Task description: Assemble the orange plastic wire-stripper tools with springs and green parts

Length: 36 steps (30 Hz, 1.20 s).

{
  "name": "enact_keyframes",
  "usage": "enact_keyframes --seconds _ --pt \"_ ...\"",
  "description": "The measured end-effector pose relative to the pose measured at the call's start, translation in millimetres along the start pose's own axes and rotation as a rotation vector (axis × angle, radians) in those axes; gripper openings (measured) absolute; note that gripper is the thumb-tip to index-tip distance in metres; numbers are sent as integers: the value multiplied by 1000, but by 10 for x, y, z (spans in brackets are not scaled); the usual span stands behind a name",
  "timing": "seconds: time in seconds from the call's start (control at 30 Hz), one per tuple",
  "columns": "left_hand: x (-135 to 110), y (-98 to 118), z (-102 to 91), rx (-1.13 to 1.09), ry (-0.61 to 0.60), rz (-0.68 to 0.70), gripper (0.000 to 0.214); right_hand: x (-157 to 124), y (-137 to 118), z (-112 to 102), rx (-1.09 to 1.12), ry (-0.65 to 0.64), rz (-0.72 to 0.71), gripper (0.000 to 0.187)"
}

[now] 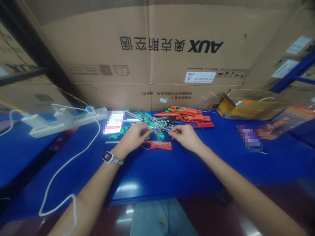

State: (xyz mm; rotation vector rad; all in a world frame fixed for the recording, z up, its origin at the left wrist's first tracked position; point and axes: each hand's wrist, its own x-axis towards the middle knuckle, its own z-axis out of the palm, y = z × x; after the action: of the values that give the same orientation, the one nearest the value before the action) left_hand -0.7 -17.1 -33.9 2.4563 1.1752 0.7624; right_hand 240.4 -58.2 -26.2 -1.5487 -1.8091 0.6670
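Just left of a heap of small parts, my left hand (pixel 135 136), with a watch on its wrist, has thumb and fingers bent together. Whatever is between them is too small to make out. On the heap's right side my right hand (pixel 185 137) pinches its fingertips by thin white wires; what they hold is unclear. Between the hands lies an orange lighter-like casing (pixel 162 146), flat on the blue table. The heap mixes green plastic pieces (pixel 120 132), thin metal tubes and wires. Behind it more orange casings (pixel 187 113) are piled, with a black-and-yellow screwdriver-like handle (pixel 170 121) in front.
A lit phone-like screen (pixel 113 122) lies left of the heap. Further left, a white power strip (pixel 69 123) trails a white cable (pixel 73 154) over the blue table (pixel 209 177). Large cardboard (pixel 172 62) walls the back. An open box (pixel 253 108) and plastic packets (pixel 287 123) sit right.
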Motion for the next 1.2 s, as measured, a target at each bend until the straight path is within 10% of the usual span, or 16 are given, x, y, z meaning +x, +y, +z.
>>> enact_keyframes --seconds 0.23,0.47,0.93,1.2 --pt "9 -131 -55 -20 32 -18 15 151 72 -8 445 93 144 21" --pt "-45 -463 -281 50 96 -185 13 132 63 101 -87 -18 -59 7" --pt "-41 -330 -187 87 40 -153 12 458 -383 439 -619 -101 -430 13" --pt "-42 -301 -211 93 25 -164 12 625 -488 537 -688 -159 -361 12"
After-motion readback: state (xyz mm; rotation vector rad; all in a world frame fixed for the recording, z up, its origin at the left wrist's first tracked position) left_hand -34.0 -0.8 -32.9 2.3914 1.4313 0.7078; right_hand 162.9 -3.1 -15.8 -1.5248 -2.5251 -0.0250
